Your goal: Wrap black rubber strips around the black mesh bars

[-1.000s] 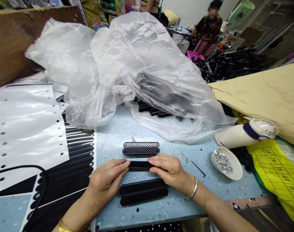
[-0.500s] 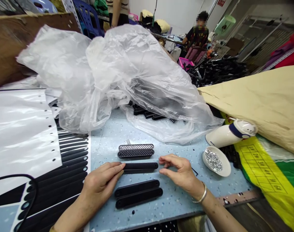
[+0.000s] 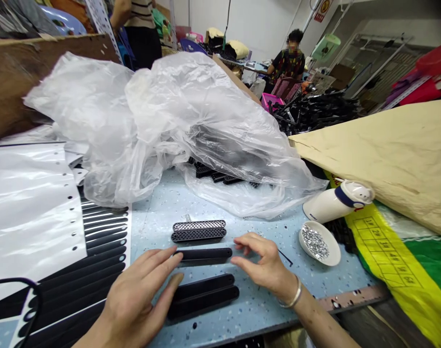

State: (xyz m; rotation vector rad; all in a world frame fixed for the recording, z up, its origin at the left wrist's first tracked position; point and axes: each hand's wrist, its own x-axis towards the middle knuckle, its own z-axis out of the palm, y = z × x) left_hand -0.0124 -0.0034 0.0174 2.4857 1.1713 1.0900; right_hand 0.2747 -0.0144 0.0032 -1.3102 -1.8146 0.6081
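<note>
A long black plastic strip (image 3: 206,255) lies on the speckled blue table (image 3: 263,304) between my hands. My left hand (image 3: 138,297) lies flat with fingers spread, its fingertips at the strip's left end. My right hand (image 3: 262,263) hovers with fingers loosely apart just off the strip's right end. Neither hand grips anything. Two more black strips (image 3: 202,295) lie side by side nearer to me. Two mesh-textured black strips (image 3: 199,230) lie just beyond.
A big crumpled clear plastic bag (image 3: 177,121) with more black parts covers the table's far half. White perforated sheets (image 3: 28,203) and black cut-out backing lie left. A small white dish of shiny bits (image 3: 319,244), a white bottle (image 3: 336,200) and tan paper sit right. People work in the background.
Both hands have let go of the black strip, which now lies on the table. My left hand has flattened and my right hand has drawn back to the right. The camera tilted upward.
</note>
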